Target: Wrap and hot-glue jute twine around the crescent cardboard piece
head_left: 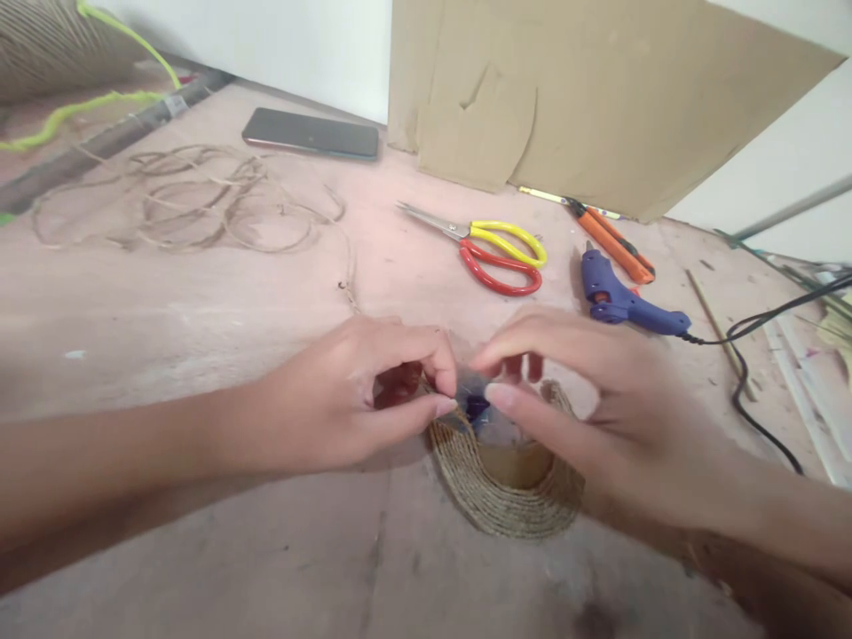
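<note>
Left hand (373, 382) pinching tan coiled twine (509, 510), ridged in close curved rows, right hand (599, 399) with fingertips apart

Nearer than the scissors (454, 228), the left hand (386, 390), right hand (592, 390) and forearms (160, 448) are seen bare; rounded thumbnails are shown.

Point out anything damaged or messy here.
The cardboard at the back looks damaged, with a curved slit and a small tear at its lower left. The twine at the left lies in loose, untidy loops.
</note>
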A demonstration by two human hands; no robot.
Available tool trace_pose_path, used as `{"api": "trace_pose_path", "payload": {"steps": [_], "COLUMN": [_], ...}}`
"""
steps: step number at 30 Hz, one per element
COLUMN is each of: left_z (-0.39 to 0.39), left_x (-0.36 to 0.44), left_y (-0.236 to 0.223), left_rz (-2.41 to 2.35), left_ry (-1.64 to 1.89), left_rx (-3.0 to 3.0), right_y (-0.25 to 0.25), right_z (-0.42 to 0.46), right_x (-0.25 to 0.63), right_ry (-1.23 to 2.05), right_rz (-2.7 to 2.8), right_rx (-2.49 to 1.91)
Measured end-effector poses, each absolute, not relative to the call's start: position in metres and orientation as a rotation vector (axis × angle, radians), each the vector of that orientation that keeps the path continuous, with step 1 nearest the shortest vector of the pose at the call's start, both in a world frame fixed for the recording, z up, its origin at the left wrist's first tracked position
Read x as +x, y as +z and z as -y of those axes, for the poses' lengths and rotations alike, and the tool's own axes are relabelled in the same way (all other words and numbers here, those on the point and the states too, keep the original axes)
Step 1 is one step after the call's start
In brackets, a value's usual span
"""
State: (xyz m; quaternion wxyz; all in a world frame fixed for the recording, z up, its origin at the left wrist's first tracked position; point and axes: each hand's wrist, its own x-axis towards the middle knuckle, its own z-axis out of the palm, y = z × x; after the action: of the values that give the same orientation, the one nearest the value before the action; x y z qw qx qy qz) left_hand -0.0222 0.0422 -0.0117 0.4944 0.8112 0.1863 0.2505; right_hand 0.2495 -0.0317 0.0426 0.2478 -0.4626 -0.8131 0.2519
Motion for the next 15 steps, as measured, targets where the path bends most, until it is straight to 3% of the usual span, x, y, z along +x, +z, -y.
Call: {"api": "trace_pose_path", "payload": {"steps": [15], "left_z": [-0.038], "left_x": [-0.019], "left_y": [-0.004], "left_rz": [-0.515], "left_ry": [0.518], "left_rx": [1.82], "right_y": [0.019], "right_z": [0.022], "right_x": [0.231], "right_ry": [0.743], "right_rz": [2.246], "right_rx": [-1.111]}}
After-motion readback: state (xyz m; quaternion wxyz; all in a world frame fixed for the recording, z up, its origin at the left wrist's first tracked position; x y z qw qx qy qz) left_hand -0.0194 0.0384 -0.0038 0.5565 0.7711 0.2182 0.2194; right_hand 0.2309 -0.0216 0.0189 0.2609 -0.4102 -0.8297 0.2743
